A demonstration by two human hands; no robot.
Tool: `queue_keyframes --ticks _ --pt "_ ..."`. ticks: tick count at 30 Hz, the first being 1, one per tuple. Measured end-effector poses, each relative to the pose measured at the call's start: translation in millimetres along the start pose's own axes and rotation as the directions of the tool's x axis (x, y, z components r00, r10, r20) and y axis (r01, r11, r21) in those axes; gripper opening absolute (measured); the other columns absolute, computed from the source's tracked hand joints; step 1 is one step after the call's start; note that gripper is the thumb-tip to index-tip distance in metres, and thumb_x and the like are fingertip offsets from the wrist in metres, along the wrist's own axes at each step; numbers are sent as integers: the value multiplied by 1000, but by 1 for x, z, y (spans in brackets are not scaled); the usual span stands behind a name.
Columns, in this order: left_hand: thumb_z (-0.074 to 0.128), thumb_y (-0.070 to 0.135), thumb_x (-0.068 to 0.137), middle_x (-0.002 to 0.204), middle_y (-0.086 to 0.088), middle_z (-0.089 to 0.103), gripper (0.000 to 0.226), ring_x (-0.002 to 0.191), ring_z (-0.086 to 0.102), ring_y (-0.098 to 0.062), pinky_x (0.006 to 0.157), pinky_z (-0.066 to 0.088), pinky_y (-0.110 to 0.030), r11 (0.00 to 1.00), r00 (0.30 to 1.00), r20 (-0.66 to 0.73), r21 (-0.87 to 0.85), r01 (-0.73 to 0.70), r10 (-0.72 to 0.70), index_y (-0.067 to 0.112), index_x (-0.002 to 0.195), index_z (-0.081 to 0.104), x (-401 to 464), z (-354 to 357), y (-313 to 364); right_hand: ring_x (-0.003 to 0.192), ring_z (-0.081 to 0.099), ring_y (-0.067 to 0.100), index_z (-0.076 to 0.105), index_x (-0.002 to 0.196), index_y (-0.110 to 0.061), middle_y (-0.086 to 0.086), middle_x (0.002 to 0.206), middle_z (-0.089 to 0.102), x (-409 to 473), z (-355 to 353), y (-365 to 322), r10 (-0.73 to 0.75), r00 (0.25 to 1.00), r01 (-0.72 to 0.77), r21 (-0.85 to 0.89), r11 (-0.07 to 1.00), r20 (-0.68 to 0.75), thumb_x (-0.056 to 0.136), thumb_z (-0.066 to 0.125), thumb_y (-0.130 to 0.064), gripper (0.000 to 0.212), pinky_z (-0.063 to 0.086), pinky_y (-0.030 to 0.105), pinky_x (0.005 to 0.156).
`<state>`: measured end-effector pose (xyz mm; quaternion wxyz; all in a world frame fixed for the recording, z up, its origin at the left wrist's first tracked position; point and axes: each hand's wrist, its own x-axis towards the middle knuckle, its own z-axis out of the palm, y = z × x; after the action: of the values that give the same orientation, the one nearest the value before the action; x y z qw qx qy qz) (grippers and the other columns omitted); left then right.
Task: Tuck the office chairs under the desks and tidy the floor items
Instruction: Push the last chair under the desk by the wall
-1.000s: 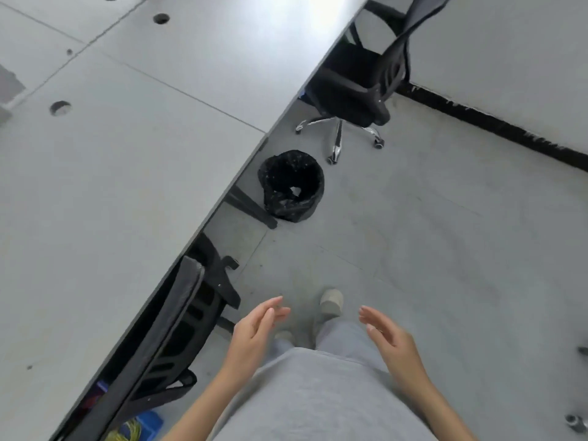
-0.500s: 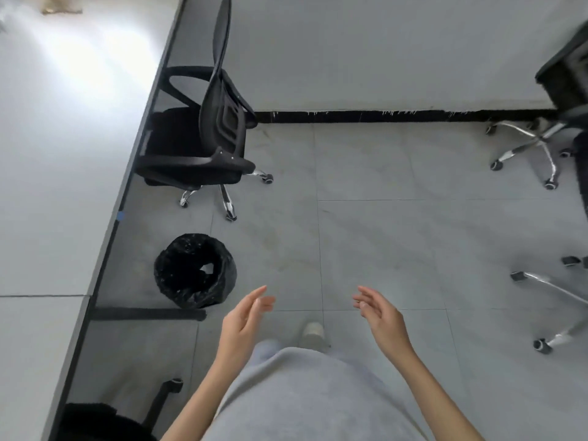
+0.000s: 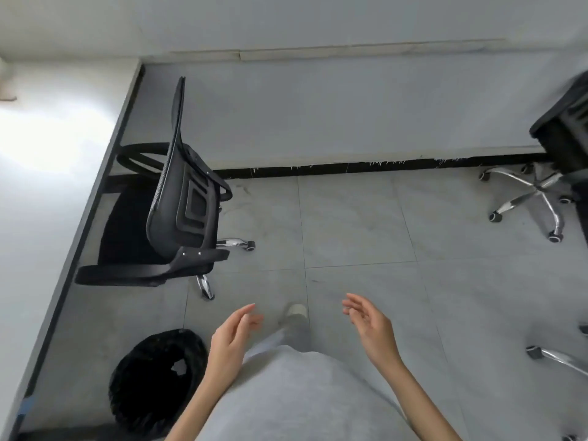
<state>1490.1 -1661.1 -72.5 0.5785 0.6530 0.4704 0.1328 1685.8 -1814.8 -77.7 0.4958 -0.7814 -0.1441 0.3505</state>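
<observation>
Both hands, left (image 3: 229, 343) and right (image 3: 372, 329), hang open and empty (fingers relaxed). A chair (image 3: 178, 205) stands part-tucked at the left counter (image 3: 47, 192); the bin (image 3: 156, 377) sits nearer.

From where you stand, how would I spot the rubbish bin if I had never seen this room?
Find the long white desk along the left side. Follow its dark edge toward you, past the black office chair half tucked under it. The bin stands on the floor beside the desk, just left of the left hand: low, round, lined with a crinkled black bag, with no wheels.
</observation>
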Motion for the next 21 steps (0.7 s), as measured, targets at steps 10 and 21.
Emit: queue_keyframes --ticks 10,21 --pt "40 14 97 94 7 67 24 86 63 -2 78 47 -12 973 953 232 71 -218 196 18 115 56 227 73 179 94 64 4 61 112 -16 -6 105 67 149 -59 -53 94 986 -93 17 996 -135 92 51 -6 25 48 32 92" --pt "43 9 95 89 11 70 28 80 65 -4 74 46 -11 995 959 -277 -98 35 -61 31 102 58 306 113 197 90 60 -7 59 104 -24 -16 96 64 410 -69 -205 -135 910 239 -229 944 393 91 51 -5 25 44 4 77"
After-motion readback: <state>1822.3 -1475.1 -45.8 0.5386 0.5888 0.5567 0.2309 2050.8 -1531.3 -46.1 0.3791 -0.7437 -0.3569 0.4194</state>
